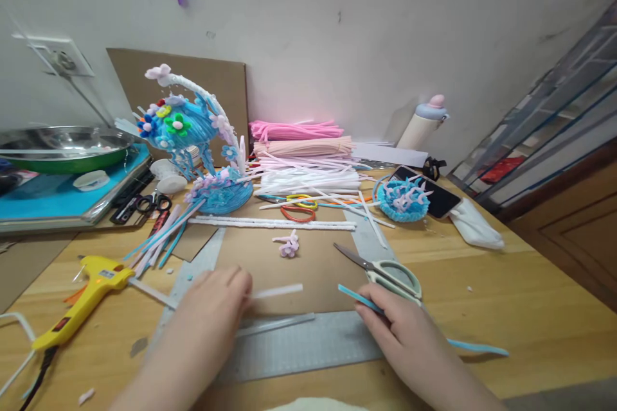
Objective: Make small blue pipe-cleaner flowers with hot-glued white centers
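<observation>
My right hand [398,321] is closed in a pinch around a light-blue pipe cleaner [354,293]. Its short end points left, and its tail comes out on the other side of the wrist. My left hand [219,302] is blurred, its fingers drawn together at the end of a whitish stick [279,291]. Whether that stick is a pipe cleaner or glue is hard to tell. Beyond both hands lies a small pale-pink pipe-cleaner flower [289,245] on brown cardboard [318,263]. Green-handled scissors [385,273] rest open just behind my right hand.
A yellow glue gun [89,295] lies at left. A blue pipe-cleaner jellyfish ornament [186,125] stands behind it, near black scissors [153,202]. Pipe-cleaner bundles [303,148] line the wall. A round blue piece [402,199], phone [441,196] and bottle [419,128] are at right.
</observation>
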### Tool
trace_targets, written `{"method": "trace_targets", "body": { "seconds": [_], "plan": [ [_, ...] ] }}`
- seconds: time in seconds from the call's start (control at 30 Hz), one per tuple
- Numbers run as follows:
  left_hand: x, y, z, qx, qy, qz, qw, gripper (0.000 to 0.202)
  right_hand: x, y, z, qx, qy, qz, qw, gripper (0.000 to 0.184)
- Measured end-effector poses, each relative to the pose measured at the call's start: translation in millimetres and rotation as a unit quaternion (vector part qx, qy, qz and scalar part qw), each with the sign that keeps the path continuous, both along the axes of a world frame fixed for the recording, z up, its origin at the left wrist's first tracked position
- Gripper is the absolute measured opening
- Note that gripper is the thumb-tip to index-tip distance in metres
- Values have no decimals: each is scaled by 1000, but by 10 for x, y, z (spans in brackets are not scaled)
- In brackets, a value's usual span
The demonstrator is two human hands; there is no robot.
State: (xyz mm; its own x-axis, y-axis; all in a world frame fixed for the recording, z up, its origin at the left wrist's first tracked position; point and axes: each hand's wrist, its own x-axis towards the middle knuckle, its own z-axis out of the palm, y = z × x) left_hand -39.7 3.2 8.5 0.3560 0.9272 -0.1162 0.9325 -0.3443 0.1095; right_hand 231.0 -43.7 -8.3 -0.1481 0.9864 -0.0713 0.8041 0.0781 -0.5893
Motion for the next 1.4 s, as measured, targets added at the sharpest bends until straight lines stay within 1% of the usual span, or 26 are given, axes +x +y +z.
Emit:
{"method": "trace_targets", "body": {
  "seconds": [0.07,0.13,0.17,0.27,0.33,0.43,0.57,0.73,0.8,0.83,0.9,0.93,0.97,1.03,1.1,1.13,1.17,1.23,1.33,1.4],
  "plan": [
    [158,-113,-36,-41,7,-34,999,22,38,-29,11,-3,6,3,1000,23],
    [270,-184,-112,-68,0,-40,997,24,61,-61,28,-12,12,6,1000,23],
    [305,-204,-155,-76,-14,-43,996,22,67,-76,36,-18,15,6,1000,23],
    [342,-229,-267,-92,-56,-55,993,13,78,-111,47,-37,19,1,999,22],
    [337,-240,-308,-101,-71,-57,991,11,83,-125,43,-42,20,-1,999,22],
    [324,-261,-322,-105,-99,-58,988,16,85,-141,32,-42,21,1,999,22],
    [315,-298,-344,-126,-142,-76,979,20,73,-172,39,-35,18,0,999,22],
    [326,-374,-429,-99,-114,-93,984,20,62,-214,69,-30,24,-2,999,20],
    [319,-392,-383,-104,-150,-83,980,18,64,-223,64,-27,27,-3,999,20],
    [310,-389,-329,-112,-185,-66,974,17,65,-226,56,-24,28,-4,999,20],
    [287,-354,-170,-134,-284,-7,949,15,64,-229,32,-16,29,-6,999,21],
    [276,-322,-79,-127,-341,31,931,17,59,-231,20,-13,29,-6,999,21],
    [268,-283,8,-105,-405,47,907,17,53,-232,12,-9,29,-6,1000,21],
    [267,-195,140,-32,-536,29,843,14,33,-237,7,-5,31,-1,1000,21],
    [290,-110,177,25,-617,11,787,19,13,-244,19,-7,34,7,999,20],
    [307,-73,155,35,-640,9,767,19,6,-248,28,-10,34,10,999,20],
    [325,-40,110,33,-655,14,755,18,1,-252,34,-14,33,12,999,20],
    [358,11,-30,8,-672,33,740,16,-1,-256,38,-19,30,12,999,20],
    [397,55,-255,-13,-673,56,737,18,5,-247,22,-26,24,9,999,21],
    [428,61,-335,-33,-666,64,742,21,2,-231,20,-22,29,10,999,21]
  ]
}}
